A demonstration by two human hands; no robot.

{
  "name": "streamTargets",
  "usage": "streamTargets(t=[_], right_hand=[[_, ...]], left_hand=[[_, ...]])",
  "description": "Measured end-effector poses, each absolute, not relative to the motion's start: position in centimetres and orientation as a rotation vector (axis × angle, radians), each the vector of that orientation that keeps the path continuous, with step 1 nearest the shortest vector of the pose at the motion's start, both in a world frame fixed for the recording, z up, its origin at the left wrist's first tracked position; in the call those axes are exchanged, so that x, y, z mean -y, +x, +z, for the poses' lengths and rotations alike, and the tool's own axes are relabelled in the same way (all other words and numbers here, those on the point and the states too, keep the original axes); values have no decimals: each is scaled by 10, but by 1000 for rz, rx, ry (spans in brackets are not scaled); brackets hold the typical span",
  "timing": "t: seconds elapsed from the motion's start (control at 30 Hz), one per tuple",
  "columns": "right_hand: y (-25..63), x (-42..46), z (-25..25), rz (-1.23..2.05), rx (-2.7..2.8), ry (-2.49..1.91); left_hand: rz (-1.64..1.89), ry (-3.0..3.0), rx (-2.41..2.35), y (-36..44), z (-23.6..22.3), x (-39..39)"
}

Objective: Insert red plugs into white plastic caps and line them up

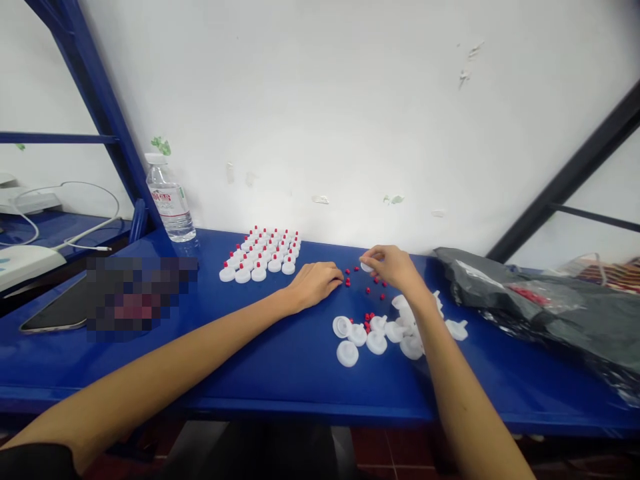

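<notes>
My right hand (pixel 393 267) is raised a little above the blue table, its thumb and fingertips pinching a white nozzle cap (pixel 367 266). Resting low on the tabletop, my left hand (pixel 315 283) has loosely bent fingers, the thumb slightly apart, and nothing visible in them. Small red tips (pixel 348 283) lie scattered between the two hands, the closest right at my left fingertips. Beneath my right forearm is a loose pile of white nozzle caps (pixel 377 342) without red tips, with several red tips (pixel 369 321) among them.
White caps with red tips (pixel 259 270) stand upright in rows at the back left. Behind them stand a water bottle (pixel 171 200) and a white wall. A phone (pixel 55 307) lies at left. A dark plastic bag (pixel 530 307) covers the right side.
</notes>
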State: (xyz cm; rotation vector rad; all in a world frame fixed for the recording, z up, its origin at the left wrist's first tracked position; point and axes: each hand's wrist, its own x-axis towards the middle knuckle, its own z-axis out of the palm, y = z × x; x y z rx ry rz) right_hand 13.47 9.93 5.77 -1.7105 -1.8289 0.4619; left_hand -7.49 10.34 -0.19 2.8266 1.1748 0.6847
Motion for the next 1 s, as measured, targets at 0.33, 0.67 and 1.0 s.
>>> streamTargets(t=[0.33,0.67,1.0], right_hand=[[124,-101,54,659,1877,-1443],[120,-97,56,916,1813,-1292],[108,-85,63,1071,1944,-1129]], left_hand=[[499,2926,-1331,-100,5,-71],[897,2055,-1206,-105,12,-71],[1036,1290,-955,-113,14,-79]])
